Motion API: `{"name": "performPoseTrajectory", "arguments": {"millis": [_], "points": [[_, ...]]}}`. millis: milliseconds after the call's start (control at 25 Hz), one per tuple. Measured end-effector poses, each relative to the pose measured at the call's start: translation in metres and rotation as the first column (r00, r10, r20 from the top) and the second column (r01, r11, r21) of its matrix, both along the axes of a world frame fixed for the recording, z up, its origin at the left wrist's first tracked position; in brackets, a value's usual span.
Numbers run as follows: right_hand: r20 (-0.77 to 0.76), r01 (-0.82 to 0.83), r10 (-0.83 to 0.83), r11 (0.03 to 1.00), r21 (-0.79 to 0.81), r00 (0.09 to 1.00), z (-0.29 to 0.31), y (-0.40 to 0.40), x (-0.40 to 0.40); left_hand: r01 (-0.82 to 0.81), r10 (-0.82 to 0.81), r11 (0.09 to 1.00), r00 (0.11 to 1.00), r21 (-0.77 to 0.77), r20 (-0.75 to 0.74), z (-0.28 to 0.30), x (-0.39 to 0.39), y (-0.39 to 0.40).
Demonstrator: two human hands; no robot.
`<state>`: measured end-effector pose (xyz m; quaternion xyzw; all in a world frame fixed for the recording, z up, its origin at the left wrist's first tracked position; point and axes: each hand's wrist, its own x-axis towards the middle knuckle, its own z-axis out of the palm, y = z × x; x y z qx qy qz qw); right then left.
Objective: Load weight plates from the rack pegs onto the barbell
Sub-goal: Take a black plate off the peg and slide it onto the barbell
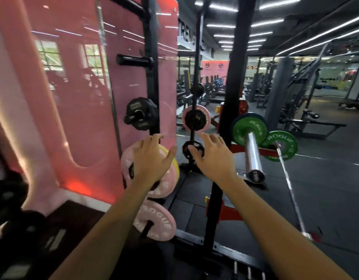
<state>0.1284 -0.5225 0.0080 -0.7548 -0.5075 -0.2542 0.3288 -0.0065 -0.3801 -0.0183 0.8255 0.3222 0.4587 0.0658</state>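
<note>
Both my arms reach forward toward the rack. My left hand (152, 156) is spread open over a pink plate (130, 166) hanging on a rack peg, with a yellow plate edge (175, 164) behind it; whether the hand touches the plate I cannot tell. My right hand (213, 154) is open in the air to the right of it, holding nothing. A second pink plate (160, 221) hangs on a lower peg. To the right, the barbell sleeve (252, 152) sticks out toward me with a green plate (248, 128) on it.
A small black plate (137, 116) sits on an upper peg, and an empty peg (134, 60) juts out above it. Black rack uprights (233, 77) stand ahead. A mirror shows reflected plates (195, 118). A second green plate (281, 144) shows further right. Dark rubber floor lies below.
</note>
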Motion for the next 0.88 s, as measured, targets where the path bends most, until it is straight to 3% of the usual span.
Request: {"name": "performPoseTrajectory", "arguments": {"millis": [360,480,680,880], "points": [[-0.004,-0.322,0.322,0.944,-0.079,0.947,-0.008,0.196,-0.221,-0.406,0.406,0.914,0.914,-0.009,-0.003,-0.011,-0.282,0.137],[-0.013,-0.375,0.375,0.923,-0.087,0.927,-0.014,0.248,-0.278,-0.466,0.466,0.883,0.885,-0.061,-0.013,-0.017,-0.343,0.169],[-0.036,-0.351,0.349,0.929,-0.116,0.936,-0.025,0.292,-0.298,-0.444,0.439,0.891,0.896,-0.094,-0.064,-0.031,-0.358,0.21],[-0.009,-0.286,0.286,0.953,-0.103,0.958,-0.03,0.323,-0.263,-0.296,0.296,0.948,0.955,-0.117,-0.019,-0.042,-0.309,0.255]]}}
